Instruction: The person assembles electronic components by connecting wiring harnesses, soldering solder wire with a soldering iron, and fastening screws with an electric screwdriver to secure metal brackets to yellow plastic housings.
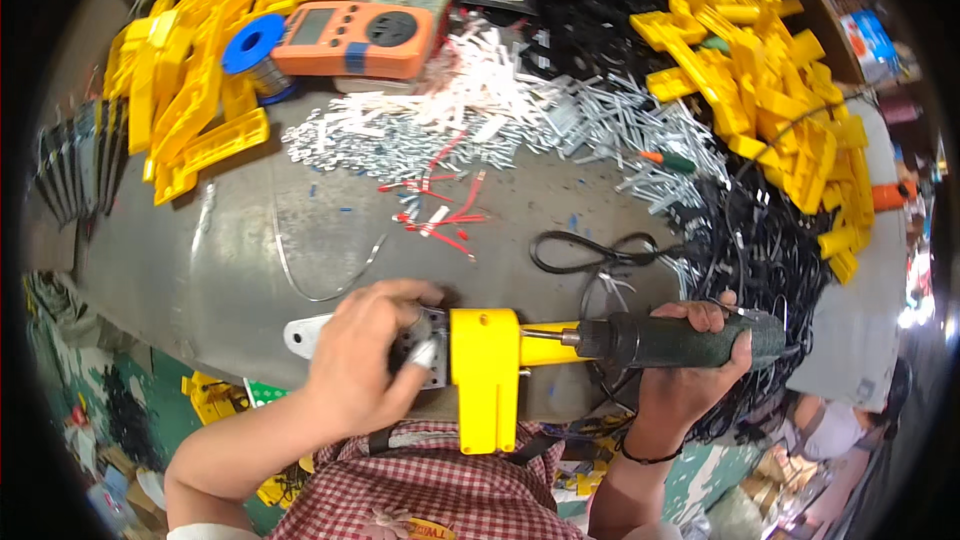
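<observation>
My right hand (705, 340) is closed around a dark electric screwdriver (645, 340), held level with its bit pointing left. The bit meets or nearly meets a yellow plastic housing (484, 365) in front of my apron. My left hand (370, 355), its thumb wrapped in white, grips a black block with small holes (437, 348) against the housing's left side. A pale metal plate with a round hole (303, 337) juts out left of that hand. Whether a screw sits at the bit's tip is hard to make out.
Beyond my hands lie red wires (440, 215), heaped metal pins (400, 145), an orange multimeter (350, 38) and a blue solder spool (255, 45). Yellow housings pile at left (190, 80) and right (760, 80). A black cord (590, 252) loops near the screwdriver.
</observation>
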A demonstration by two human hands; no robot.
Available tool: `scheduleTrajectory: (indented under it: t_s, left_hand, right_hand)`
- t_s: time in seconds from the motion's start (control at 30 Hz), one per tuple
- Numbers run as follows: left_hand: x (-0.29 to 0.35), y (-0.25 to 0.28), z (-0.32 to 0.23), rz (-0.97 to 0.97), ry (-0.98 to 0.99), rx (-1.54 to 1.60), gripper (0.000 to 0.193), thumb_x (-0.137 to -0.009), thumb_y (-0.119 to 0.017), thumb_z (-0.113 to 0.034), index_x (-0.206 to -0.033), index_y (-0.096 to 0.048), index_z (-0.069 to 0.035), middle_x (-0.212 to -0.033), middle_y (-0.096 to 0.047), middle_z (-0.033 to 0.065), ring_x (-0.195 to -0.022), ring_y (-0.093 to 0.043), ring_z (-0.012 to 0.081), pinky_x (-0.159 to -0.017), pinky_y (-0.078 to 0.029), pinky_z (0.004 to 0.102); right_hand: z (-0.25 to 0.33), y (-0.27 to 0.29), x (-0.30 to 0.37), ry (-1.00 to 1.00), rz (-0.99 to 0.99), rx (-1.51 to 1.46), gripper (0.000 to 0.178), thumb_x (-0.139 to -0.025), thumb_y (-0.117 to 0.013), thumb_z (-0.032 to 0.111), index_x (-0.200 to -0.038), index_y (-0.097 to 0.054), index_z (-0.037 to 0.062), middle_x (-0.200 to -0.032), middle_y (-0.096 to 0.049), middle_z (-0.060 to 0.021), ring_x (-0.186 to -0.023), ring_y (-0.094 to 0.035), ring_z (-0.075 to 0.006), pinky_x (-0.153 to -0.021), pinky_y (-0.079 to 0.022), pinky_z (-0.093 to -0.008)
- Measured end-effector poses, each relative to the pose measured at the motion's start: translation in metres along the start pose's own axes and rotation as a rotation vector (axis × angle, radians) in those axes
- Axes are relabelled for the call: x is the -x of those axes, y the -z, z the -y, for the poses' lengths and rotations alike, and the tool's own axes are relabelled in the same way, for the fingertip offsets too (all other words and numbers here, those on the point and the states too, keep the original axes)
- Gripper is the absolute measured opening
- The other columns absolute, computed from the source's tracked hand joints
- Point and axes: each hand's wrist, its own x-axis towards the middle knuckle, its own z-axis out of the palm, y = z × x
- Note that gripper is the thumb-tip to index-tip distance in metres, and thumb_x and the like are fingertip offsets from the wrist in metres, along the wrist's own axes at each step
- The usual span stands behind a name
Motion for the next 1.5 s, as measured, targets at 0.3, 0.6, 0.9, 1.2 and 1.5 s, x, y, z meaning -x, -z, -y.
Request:
scheduleTrajectory:
  t_s: [0.3, 0.6, 0.9, 1.2, 1.5]
  left_hand:
    - [-0.01, 0.01, -0.003, 0.206, -0.142, -0.084, 0.04, -0.055, -0.07, -0.017, -0.085, -0.046, -0.006, -0.115, -0.052, 0.0145, -0.099, -0.05, 0.0344, -0.083, -0.038, 0.0441]
    - [-0.01, 0.011, -0.003, 0.201, -0.155, -0.105, 0.04, -0.056, -0.07, -0.018, -0.084, -0.045, -0.005, -0.113, -0.053, 0.0149, -0.096, -0.052, 0.0343, -0.081, -0.039, 0.0433]
    - [-0.01, 0.009, -0.003, 0.2, -0.161, -0.124, 0.039, -0.056, -0.07, -0.018, -0.083, -0.044, -0.005, -0.113, -0.053, 0.0155, -0.096, -0.052, 0.0343, -0.081, -0.039, 0.0433]
    - [-0.009, 0.011, -0.004, 0.214, -0.143, -0.104, 0.041, -0.055, -0.07, -0.016, -0.085, -0.044, -0.005, -0.113, -0.052, 0.015, -0.097, -0.05, 0.0347, -0.082, -0.038, 0.0441]
    - [-0.01, 0.013, -0.004, 0.211, -0.14, -0.102, 0.044, -0.056, -0.071, -0.011, -0.09, -0.044, -0.005, -0.118, -0.048, 0.0143, -0.103, -0.046, 0.0354, -0.087, -0.036, 0.0454]
  right_hand:
    - [0.013, 0.019, 0.013, -0.078, 0.081, -0.102, 0.034, -0.082, -0.056, 0.03, -0.109, -0.049, 0.0122, -0.076, -0.048, 0.0016, -0.073, -0.046, -0.0112, -0.078, -0.038, -0.0319]
    - [0.019, 0.02, 0.01, -0.007, 0.091, -0.105, 0.037, -0.083, -0.055, 0.025, -0.113, -0.047, 0.0056, -0.076, -0.045, 0.0007, -0.074, -0.046, -0.0111, -0.08, -0.039, -0.0318]
    - [0.022, 0.023, 0.008, -0.011, 0.089, -0.146, 0.038, -0.082, -0.055, 0.025, -0.113, -0.047, 0.0049, -0.078, -0.047, -0.0001, -0.075, -0.047, -0.0121, -0.08, -0.038, -0.0326]
    - [0.008, 0.02, 0.01, -0.08, 0.1, -0.172, 0.035, -0.081, -0.058, 0.029, -0.109, -0.048, 0.0106, -0.074, -0.048, 0.0015, -0.071, -0.045, -0.0113, -0.079, -0.038, -0.0317]
    - [-0.004, 0.021, 0.016, -0.019, 0.058, -0.198, 0.036, -0.082, -0.057, 0.029, -0.111, -0.046, 0.0115, -0.075, -0.045, 0.0028, -0.072, -0.047, -0.0104, -0.09, -0.036, -0.035]
